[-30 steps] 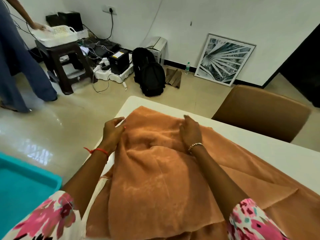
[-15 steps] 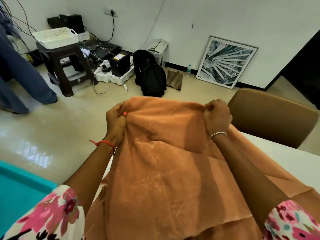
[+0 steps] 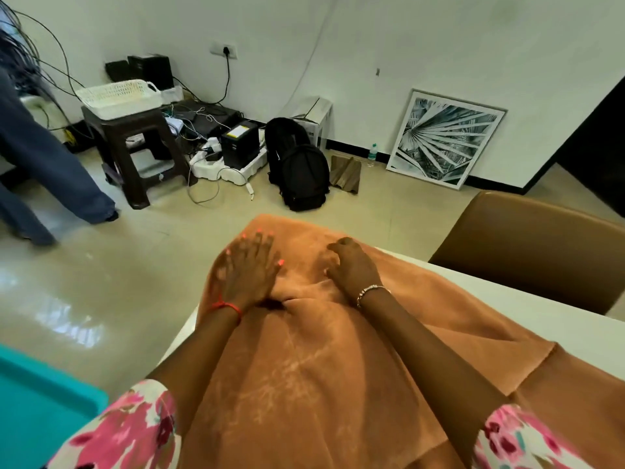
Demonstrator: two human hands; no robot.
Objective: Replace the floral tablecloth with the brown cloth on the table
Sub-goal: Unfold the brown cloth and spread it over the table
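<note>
Left hand (image 3: 248, 270) lay flat on the fuzzy orange-brown cloth (image 3: 304, 367) at the far-left corner of the white tabletop (image 3: 541, 313), grip spread, pressing, not holding. Cloth sat bunched & doubled, its end draped over that corner. Risk: w/ that much near the left edge, a hard smoothing push could've slid it to the floor. Right hand (image 3: 351, 265) rested on a ridge, fingers curled; couldn't tell if that grip pinched fabric. Right side lay uncovered, so prob. a skewed spread. Floral tablecloth not in view.
</note>
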